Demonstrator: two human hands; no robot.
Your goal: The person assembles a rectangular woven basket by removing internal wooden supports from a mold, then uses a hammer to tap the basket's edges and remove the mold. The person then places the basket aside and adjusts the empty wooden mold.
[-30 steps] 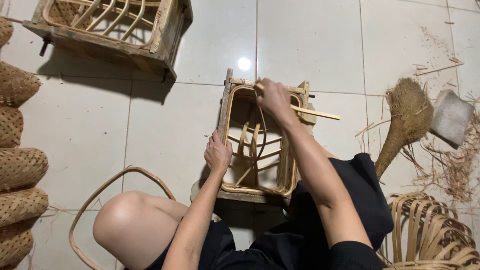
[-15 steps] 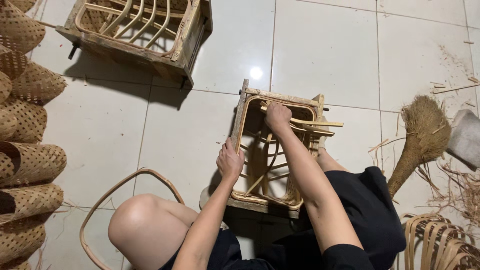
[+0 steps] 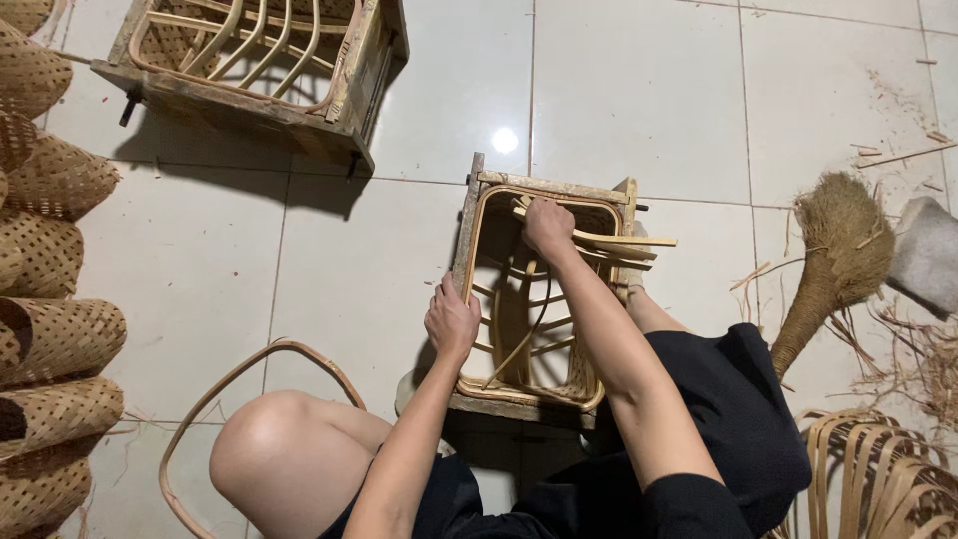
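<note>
A person is sitting at the 6 o'clock edge, wearing black clothing (image 3: 718, 439). Both arms are showing bare from above the elbow, the left hand (image 3: 451, 321) and right hand (image 3: 548, 225) are gloveless, and a bare knee (image 3: 274, 454) is showing at 7 o'clock.

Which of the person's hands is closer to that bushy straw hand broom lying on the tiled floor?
The right hand. It grips cane strips at the far rim of the wooden frame mould, on the side toward the bushy straw hand broom. The left hand rests on the frame's opposite edge, farther away.

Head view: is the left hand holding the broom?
No, the left hand rests on the wooden frame's edge; the broom lies untouched at right.
</note>
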